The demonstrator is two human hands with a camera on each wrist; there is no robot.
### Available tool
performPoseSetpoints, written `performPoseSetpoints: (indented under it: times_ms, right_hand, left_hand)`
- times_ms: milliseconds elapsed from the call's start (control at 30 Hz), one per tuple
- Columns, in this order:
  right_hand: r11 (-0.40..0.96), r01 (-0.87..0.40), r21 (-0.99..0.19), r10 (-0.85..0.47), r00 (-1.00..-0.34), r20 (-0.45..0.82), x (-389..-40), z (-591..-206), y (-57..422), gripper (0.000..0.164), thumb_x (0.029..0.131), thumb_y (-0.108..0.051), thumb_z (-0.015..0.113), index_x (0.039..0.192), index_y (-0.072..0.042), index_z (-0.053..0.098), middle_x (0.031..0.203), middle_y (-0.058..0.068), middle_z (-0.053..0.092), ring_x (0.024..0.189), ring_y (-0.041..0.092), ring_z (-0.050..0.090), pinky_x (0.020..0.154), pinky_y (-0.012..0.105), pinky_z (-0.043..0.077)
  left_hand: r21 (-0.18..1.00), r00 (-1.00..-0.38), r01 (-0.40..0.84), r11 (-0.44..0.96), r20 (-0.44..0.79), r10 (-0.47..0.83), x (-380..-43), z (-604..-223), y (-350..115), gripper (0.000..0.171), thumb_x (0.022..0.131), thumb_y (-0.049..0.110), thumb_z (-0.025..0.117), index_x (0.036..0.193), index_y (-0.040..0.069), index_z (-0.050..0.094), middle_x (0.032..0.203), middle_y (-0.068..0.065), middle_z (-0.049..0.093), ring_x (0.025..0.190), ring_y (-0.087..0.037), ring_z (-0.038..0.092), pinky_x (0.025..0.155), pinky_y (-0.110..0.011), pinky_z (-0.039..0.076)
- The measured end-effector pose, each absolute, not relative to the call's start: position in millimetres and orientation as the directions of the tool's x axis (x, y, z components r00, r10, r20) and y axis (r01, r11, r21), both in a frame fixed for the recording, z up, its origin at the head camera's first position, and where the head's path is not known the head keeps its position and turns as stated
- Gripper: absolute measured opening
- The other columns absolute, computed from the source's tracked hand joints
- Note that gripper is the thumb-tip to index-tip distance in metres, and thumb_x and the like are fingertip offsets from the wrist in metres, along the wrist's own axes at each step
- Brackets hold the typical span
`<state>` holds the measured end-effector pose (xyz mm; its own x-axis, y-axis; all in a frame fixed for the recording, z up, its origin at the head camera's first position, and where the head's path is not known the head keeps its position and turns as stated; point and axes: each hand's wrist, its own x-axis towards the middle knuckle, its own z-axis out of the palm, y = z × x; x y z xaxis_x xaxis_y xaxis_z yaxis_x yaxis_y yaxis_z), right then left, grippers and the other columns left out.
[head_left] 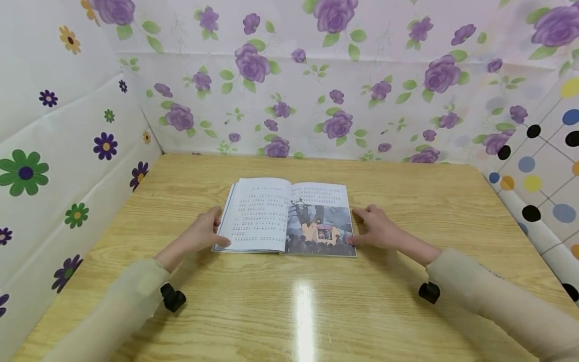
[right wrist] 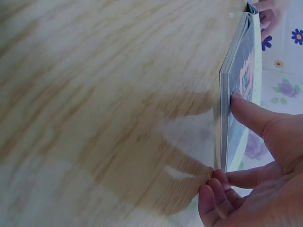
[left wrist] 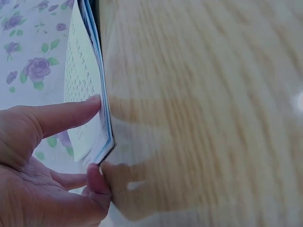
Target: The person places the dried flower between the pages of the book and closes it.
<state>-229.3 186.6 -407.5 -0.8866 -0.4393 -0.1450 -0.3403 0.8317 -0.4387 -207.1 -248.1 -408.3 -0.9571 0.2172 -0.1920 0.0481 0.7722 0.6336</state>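
An open picture book (head_left: 264, 216) lies on the wooden table, text on its left page and a coloured illustration across much of its right page. At the left side, my left hand (head_left: 205, 232) holds the book's edge. The left wrist view shows that thumb (left wrist: 71, 116) on the printed page and the other fingers curled at the outer edge. My right hand (head_left: 377, 229) holds the opposite side. In the right wrist view, its thumb (right wrist: 253, 113) presses the illustrated page, while curled fingers (right wrist: 220, 194) sit at the book's edge by the tabletop.
Bare wood of the table (head_left: 253, 311) surrounds the book, with a bright glare streak in front. A purple-flowered cloth wall (head_left: 289, 90) stands behind the table. Patterned walls close the left (head_left: 59, 151) and right (head_left: 538, 171) sides. Small black devices (head_left: 173, 297) sit at both wrists.
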Motion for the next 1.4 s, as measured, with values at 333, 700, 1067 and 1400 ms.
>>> performPoseSetpoints:
  times_ms: [333, 700, 1067, 1400]
  right_hand:
    - [0.794, -0.357, -0.492, -0.468, -0.876, -0.119, -229.5, -412.8, 186.8, 0.086, 0.086, -0.035, 0.077, 0.150, 0.004, 0.035, 0.123, 0.027, 0.050, 0.105, 0.033, 0.045, 0.081, 0.039, 0.039]
    - [0.759, -0.374, -0.533, -0.491, -0.867, -0.090, -229.9, -418.0, 190.4, 0.085, 0.086, -0.034, 0.077, 0.149, 0.004, 0.036, 0.122, 0.024, 0.051, 0.103, 0.030, 0.046, 0.083, 0.037, 0.038]
    - [0.714, -0.393, -0.580, -0.521, -0.851, -0.065, -234.3, -426.2, 194.5, 0.085, 0.086, -0.030, 0.078, 0.149, 0.006, 0.034, 0.127, 0.023, 0.048, 0.113, 0.030, 0.044, 0.089, 0.040, 0.040]
    - [0.718, -0.379, -0.583, -0.509, -0.858, -0.069, -233.4, -426.7, 195.5, 0.084, 0.086, -0.030, 0.077, 0.149, 0.004, 0.034, 0.128, 0.022, 0.048, 0.114, 0.031, 0.044, 0.091, 0.043, 0.040]
  left_hand:
    - [0.682, -0.955, 0.000, 0.732, -0.216, 0.202, -206.8, -410.1, -250.1, 0.080, 0.080, 0.004, 0.077, 0.144, -0.013, 0.031, 0.116, -0.024, 0.047, 0.103, -0.031, 0.043, 0.087, -0.038, 0.040]
    - [0.685, -0.949, 0.046, 0.727, -0.197, 0.245, -206.2, -409.3, -253.7, 0.078, 0.082, 0.006, 0.077, 0.142, -0.014, 0.033, 0.115, -0.023, 0.049, 0.100, -0.029, 0.045, 0.084, -0.035, 0.040]
    - [0.703, -0.945, 0.126, 0.700, -0.129, 0.300, -208.6, -413.4, -261.3, 0.061, 0.080, 0.006, 0.078, 0.129, -0.011, 0.047, 0.094, -0.013, 0.047, 0.086, -0.023, 0.042, 0.071, -0.026, 0.034]
    - [0.703, -0.940, 0.135, 0.699, -0.133, 0.315, -216.1, -391.0, -265.7, 0.076, 0.082, 0.020, 0.079, 0.137, -0.013, 0.039, 0.105, -0.017, 0.053, 0.084, -0.019, 0.051, 0.070, -0.027, 0.044]
